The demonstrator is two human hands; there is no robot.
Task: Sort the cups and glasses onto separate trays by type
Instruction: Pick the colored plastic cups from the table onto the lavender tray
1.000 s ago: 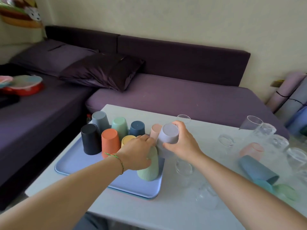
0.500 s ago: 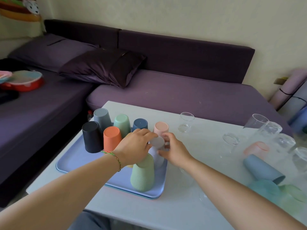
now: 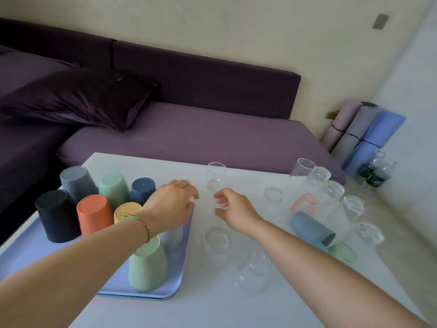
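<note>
Grip, both hands: left hand [image 3: 172,204] and right hand [image 3: 234,209] are empty, fingers loosely curled, touching no cup. The left hovers over the tray's right edge and the right over bare bench [image 3: 212,304].

Lilac cup [image 3: 176,237]: upside down on tray [image 3: 35,261], behind green cup [image 3: 147,266], partly hidden by the left wrist.

Change: a second ago the right hand gripped this cup above the tray. Half a second ago both hands were setting it down. Now it is released.

Meaning: one more cup is sorted.

Outstanding: pink cup [image 3: 305,203] and blue cup [image 3: 312,227] lie among the glasses at right. Glass [image 3: 216,176] stands just beyond the hands. No second tray is visible.
</note>
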